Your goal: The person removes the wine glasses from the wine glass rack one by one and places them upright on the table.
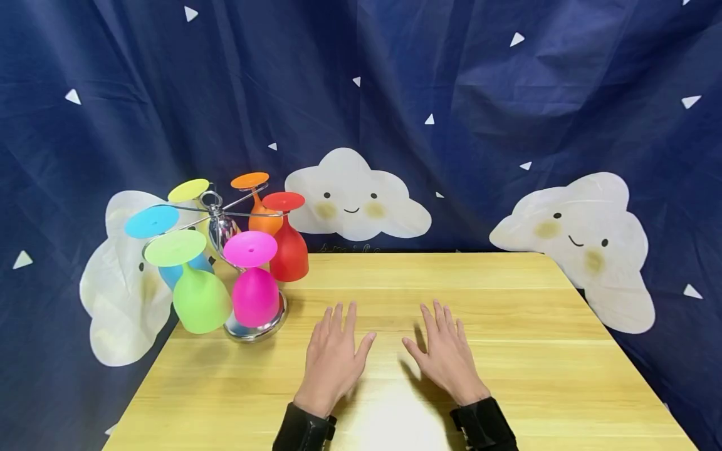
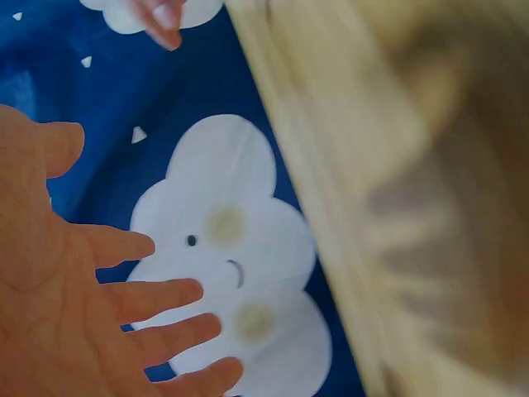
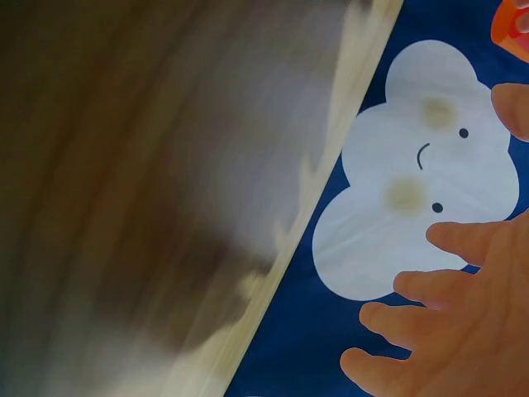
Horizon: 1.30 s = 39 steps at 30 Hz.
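My left hand [image 1: 333,360] is held over the wooden table with its fingers straight and thumb spread, holding nothing. The right hand [image 1: 447,357] mirrors it a short way to the right, also with straight fingers and nothing held. Nearest to the left hand is a chrome rack [image 1: 215,210] with several plastic goblets hanging upside down by their feet. A magenta goblet [image 1: 256,297] and a lime green goblet [image 1: 201,300] hang at the front. To the right hangs a red goblet [image 1: 290,250], with an orange goblet [image 1: 264,216] behind. A blue goblet [image 1: 152,221] and a yellow goblet [image 1: 189,190] are partly hidden.
The light wooden table [image 1: 541,376] reaches back to a dark blue curtain [image 1: 451,75] printed with white clouds and triangles. The rack's round chrome base [image 1: 256,331] stands at the table's left side. Black bands [image 1: 304,429] circle both wrists.
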Each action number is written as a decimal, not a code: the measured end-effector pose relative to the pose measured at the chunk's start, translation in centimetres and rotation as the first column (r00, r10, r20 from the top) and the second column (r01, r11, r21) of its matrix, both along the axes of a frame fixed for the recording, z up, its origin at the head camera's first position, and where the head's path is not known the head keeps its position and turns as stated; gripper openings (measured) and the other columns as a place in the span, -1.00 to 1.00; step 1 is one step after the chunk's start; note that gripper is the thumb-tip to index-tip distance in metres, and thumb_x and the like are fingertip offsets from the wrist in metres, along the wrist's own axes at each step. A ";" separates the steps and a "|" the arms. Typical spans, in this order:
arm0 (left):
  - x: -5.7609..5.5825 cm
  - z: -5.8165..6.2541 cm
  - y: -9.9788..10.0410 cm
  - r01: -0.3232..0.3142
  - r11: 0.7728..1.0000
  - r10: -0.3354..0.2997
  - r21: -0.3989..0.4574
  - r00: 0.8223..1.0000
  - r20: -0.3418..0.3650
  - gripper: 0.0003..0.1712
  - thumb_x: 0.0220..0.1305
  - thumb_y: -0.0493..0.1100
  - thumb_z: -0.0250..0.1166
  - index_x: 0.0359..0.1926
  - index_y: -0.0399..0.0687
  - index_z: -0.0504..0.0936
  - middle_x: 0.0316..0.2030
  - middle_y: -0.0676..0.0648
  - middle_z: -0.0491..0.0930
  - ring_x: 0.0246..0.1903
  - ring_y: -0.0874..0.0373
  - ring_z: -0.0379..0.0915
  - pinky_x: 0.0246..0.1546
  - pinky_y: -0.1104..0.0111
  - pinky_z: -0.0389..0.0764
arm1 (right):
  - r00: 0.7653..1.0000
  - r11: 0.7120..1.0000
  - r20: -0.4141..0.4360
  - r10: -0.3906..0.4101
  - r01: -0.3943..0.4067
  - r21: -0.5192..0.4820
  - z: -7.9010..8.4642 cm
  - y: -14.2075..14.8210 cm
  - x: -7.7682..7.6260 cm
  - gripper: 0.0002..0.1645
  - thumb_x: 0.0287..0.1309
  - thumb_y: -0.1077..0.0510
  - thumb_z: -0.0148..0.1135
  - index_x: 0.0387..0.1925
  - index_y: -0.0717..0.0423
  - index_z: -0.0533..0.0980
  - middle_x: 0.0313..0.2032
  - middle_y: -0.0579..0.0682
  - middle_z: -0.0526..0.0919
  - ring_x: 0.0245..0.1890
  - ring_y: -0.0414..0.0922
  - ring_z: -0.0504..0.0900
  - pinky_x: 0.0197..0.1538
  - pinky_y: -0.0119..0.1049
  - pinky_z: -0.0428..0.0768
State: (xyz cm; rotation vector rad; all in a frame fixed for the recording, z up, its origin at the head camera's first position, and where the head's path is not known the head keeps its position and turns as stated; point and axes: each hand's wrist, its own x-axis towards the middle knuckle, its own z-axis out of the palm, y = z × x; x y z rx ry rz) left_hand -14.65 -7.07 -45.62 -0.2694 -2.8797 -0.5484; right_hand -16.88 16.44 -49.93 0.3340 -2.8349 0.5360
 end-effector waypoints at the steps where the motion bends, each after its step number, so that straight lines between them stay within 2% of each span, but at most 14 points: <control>1: 0.0 0.4 -0.1 0.002 1.000 -0.002 -0.001 1.000 -0.022 -0.16 0.53 0.34 -0.09 0.57 -0.09 0.15 0.49 -0.34 0.19 0.49 -0.28 0.07 0.47 -0.14 0.15 | 1.000 1.000 0.001 -0.003 0.003 -0.006 0.0 0.1 0.1 0.02 0.36 -0.37 0.12 0.55 0.19 0.14 0.54 0.34 0.06 0.52 0.32 0.06 0.49 0.34 0.02; 6: 0.4 2.8 -0.9 0.014 0.999 -0.019 -0.034 0.984 -0.177 -0.30 0.50 0.18 0.13 0.44 -0.18 0.38 0.28 -0.31 0.48 0.30 -0.21 0.39 0.31 -0.06 0.44 | 1.000 1.000 0.012 -0.009 0.009 -0.018 0.2 0.5 0.4 0.02 0.38 -0.39 0.08 0.55 0.19 0.12 0.54 0.34 0.03 0.54 0.31 0.00 0.51 0.32 -0.05; 10: 0.8 5.1 -1.9 0.024 0.998 -0.041 -0.058 0.948 -0.315 -0.44 0.41 0.02 0.28 0.31 -0.18 0.53 0.13 -0.24 0.60 0.15 -0.13 0.52 0.12 0.01 0.61 | 1.000 1.000 0.022 -0.012 0.012 -0.025 0.3 0.9 0.8 0.01 0.39 -0.39 0.07 0.55 0.18 0.12 0.54 0.34 0.04 0.54 0.32 0.01 0.52 0.30 -0.07; 12: 1.0 6.4 -2.5 0.042 0.997 -0.064 -0.065 0.920 -0.388 -0.49 0.37 -0.05 0.33 0.25 -0.19 0.58 0.09 -0.21 0.63 0.09 -0.11 0.55 0.04 0.05 0.65 | 0.999 0.999 0.031 -0.012 0.014 -0.034 0.4 1.1 1.0 0.00 0.39 -0.37 0.09 0.55 0.18 0.13 0.54 0.34 0.06 0.53 0.32 0.02 0.52 0.29 -0.09; 15: 1.2 8.3 -3.6 0.080 0.995 -0.102 -0.066 0.857 -0.505 -0.57 0.33 -0.14 0.37 0.16 -0.22 0.64 0.03 -0.20 0.66 0.03 -0.10 0.56 -0.03 0.08 0.66 | 0.999 0.999 0.034 -0.022 0.024 -0.039 0.5 1.4 1.4 -0.04 0.37 -0.31 0.16 0.52 0.20 0.18 0.50 0.36 0.14 0.50 0.33 0.10 0.52 0.29 -0.03; 17: 1.2 9.6 -4.5 0.101 0.993 -0.117 -0.060 0.812 -0.572 -0.61 0.30 -0.20 0.39 0.12 -0.25 0.66 0.02 -0.23 0.66 0.03 -0.13 0.55 0.00 0.05 0.65 | 0.999 0.999 0.015 -0.032 0.033 -0.042 0.6 1.7 1.7 -0.08 0.35 -0.26 0.23 0.48 0.24 0.25 0.45 0.38 0.25 0.45 0.33 0.22 0.48 0.28 0.10; 19: 1.2 10.8 -5.5 0.105 0.993 -0.114 -0.051 0.776 -0.621 -0.62 0.28 -0.24 0.40 0.09 -0.29 0.67 0.03 -0.27 0.65 0.07 -0.17 0.52 0.07 0.00 0.61 | 0.999 0.998 -0.015 -0.041 0.040 -0.044 0.8 1.9 1.9 -0.13 0.33 -0.21 0.28 0.41 0.28 0.33 0.37 0.37 0.37 0.37 0.31 0.35 0.41 0.26 0.27; 21: 1.0 11.8 -6.4 0.088 0.995 -0.098 -0.048 0.752 -0.652 -0.59 0.24 -0.27 0.42 0.10 -0.32 0.66 0.07 -0.32 0.61 0.12 -0.22 0.48 0.15 -0.05 0.56 | 0.998 0.997 -0.046 -0.050 0.048 -0.053 1.0 2.0 2.2 -0.18 0.30 -0.16 0.32 0.36 0.30 0.39 0.29 0.35 0.46 0.28 0.29 0.46 0.32 0.24 0.40; 23: 0.7 12.7 -7.5 0.059 0.997 -0.080 -0.054 0.745 -0.662 -0.53 0.21 -0.29 0.45 0.14 -0.33 0.64 0.12 -0.35 0.57 0.17 -0.25 0.45 0.21 -0.09 0.52 | 0.997 0.997 -0.061 -0.053 0.049 -0.066 1.3 2.1 2.4 -0.22 0.29 -0.13 0.34 0.33 0.30 0.42 0.25 0.32 0.51 0.22 0.27 0.51 0.26 0.20 0.46; 26: 0.1 13.6 -8.9 0.010 0.997 -0.062 -0.082 0.747 -0.662 -0.43 0.13 -0.32 0.52 0.19 -0.32 0.62 0.14 -0.37 0.57 0.19 -0.26 0.45 0.23 -0.12 0.52 | 0.996 0.995 -0.062 -0.060 0.055 -0.082 1.7 2.2 2.8 -0.24 0.30 -0.13 0.33 0.33 0.28 0.42 0.25 0.28 0.52 0.21 0.25 0.53 0.23 0.19 0.49; 30: -0.7 13.8 -10.4 -0.040 0.989 -0.064 -0.143 0.754 -0.654 -0.42 0.03 -0.37 0.57 0.14 -0.29 0.66 0.04 -0.35 0.64 0.12 -0.25 0.53 0.18 -0.11 0.56 | 0.995 0.993 -0.075 -0.059 0.051 -0.104 2.2 2.2 3.2 -0.25 0.31 -0.13 0.32 0.33 0.26 0.42 0.25 0.25 0.53 0.20 0.24 0.54 0.20 0.19 0.51; 34: -0.8 13.8 -11.1 -0.061 0.980 -0.080 -0.190 0.753 -0.653 -0.45 -0.04 -0.44 0.58 0.06 -0.31 0.70 -0.03 -0.34 0.68 0.06 -0.26 0.56 0.14 -0.10 0.59 | 0.995 0.990 -0.085 -0.056 0.044 -0.131 2.5 2.1 3.5 -0.26 0.30 -0.10 0.34 0.33 0.26 0.41 0.26 0.24 0.53 0.20 0.24 0.54 0.19 0.19 0.53; 39: -0.3 14.4 -11.5 -0.063 0.978 -0.093 -0.200 0.725 -0.682 -0.56 0.06 -0.48 0.49 0.03 -0.35 0.70 -0.08 -0.35 0.71 -0.03 -0.27 0.65 0.08 -0.09 0.63 | 0.996 0.987 -0.067 -0.057 0.046 -0.153 2.9 2.2 3.8 -0.26 0.34 -0.11 0.30 0.35 0.25 0.39 0.29 0.24 0.50 0.23 0.26 0.52 0.20 0.22 0.51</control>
